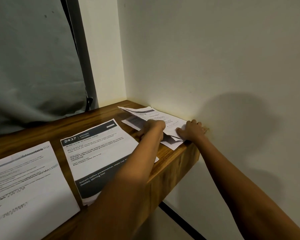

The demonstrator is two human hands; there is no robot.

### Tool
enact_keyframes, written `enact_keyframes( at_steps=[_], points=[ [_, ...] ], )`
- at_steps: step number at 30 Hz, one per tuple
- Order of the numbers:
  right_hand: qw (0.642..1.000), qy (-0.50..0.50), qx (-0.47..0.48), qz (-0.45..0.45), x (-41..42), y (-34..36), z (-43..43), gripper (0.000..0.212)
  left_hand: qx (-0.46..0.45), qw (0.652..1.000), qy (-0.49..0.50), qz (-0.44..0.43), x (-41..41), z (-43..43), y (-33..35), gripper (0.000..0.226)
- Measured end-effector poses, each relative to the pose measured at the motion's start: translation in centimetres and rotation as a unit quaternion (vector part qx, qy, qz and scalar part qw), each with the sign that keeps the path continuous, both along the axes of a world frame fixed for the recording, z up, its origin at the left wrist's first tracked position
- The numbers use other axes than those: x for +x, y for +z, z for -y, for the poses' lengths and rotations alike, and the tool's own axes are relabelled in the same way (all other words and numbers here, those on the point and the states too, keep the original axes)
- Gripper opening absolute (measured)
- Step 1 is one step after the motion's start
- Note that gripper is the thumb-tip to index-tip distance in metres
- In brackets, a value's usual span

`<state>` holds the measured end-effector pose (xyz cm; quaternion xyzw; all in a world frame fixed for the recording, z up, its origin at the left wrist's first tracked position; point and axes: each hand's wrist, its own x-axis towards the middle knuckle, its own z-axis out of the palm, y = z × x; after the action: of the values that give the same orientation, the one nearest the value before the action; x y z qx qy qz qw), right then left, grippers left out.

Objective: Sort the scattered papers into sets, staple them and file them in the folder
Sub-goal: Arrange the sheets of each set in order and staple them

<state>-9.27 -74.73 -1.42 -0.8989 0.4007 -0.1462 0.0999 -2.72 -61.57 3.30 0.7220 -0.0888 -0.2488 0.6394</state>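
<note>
A small pile of printed sheets lies at the far right corner of the wooden table, against the wall. My left hand reaches into this pile, fingers curled round the edge of a sheet and lifting it. My right hand rests on the pile's right end with its fingers spread, thumb on the paper. A printed sheet headed "2437 KITCHEN" lies in the middle of the table on top of other sheets, partly under my left forearm. A further white sheet with blurred text lies at the near left.
A cream wall bounds the table on the right and behind the corner. A grey cloth and a dark vertical frame stand behind the table at the left. The table's right end drops off beside my right arm.
</note>
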Motion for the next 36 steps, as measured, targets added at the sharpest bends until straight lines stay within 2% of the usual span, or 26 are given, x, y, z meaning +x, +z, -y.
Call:
enact_keyframes(
  at_steps=[3,8,15,20,23,26,28,31,33,36],
  points=[
    [1.0,-0.001,-0.005,0.008,-0.1,-0.2,-0.1,0.071,0.014,0.999,0.019,-0.027,-1.2,0.3,0.3,0.044],
    [0.999,-0.001,-0.012,0.041,-0.3,-0.7,-0.5,0.068,-0.023,0.998,0.053,-0.032,0.0,0.4,-0.1,0.049],
    [0.998,-0.013,-0.015,0.061,-0.2,-1.5,-0.8,0.066,-0.046,0.993,0.088,-0.059,0.9,-0.7,-2.1,0.043],
    [0.997,-0.008,0.006,0.071,-0.6,-0.7,-1.2,0.067,-0.086,0.993,0.079,-0.002,0.0,-2.2,-1.7,0.054],
    [0.994,0.013,0.026,0.108,-0.6,0.2,-1.7,0.065,-0.083,0.991,0.053,0.087,0.3,-4.2,0.3,0.068],
    [0.972,0.062,0.135,0.182,-0.5,2.1,-3.2,0.064,-0.111,0.987,0.031,0.11,0.5,-7.7,2.6,0.066],
    [0.951,0.091,0.218,0.2,-0.2,3.5,-4.5,0.072,-0.141,0.983,0.019,0.115,0.6,-10.4,3.6,0.063],
    [0.897,0.129,0.372,0.204,0.8,4.9,-6.6,0.083,-0.17,0.977,-0.003,0.127,1.0,-14.6,4.4,0.063],
    [0.849,0.154,0.464,0.201,0.9,5.8,-8.7,0.072,-0.186,0.976,-0.014,0.116,1.2,-17.4,4.4,0.066],
    [0.815,0.21,0.515,0.162,1.0,6.5,-11.8,0.06,-0.202,0.972,-0.019,0.115,1.3,-21.2,4.5,0.069]
  ],
)
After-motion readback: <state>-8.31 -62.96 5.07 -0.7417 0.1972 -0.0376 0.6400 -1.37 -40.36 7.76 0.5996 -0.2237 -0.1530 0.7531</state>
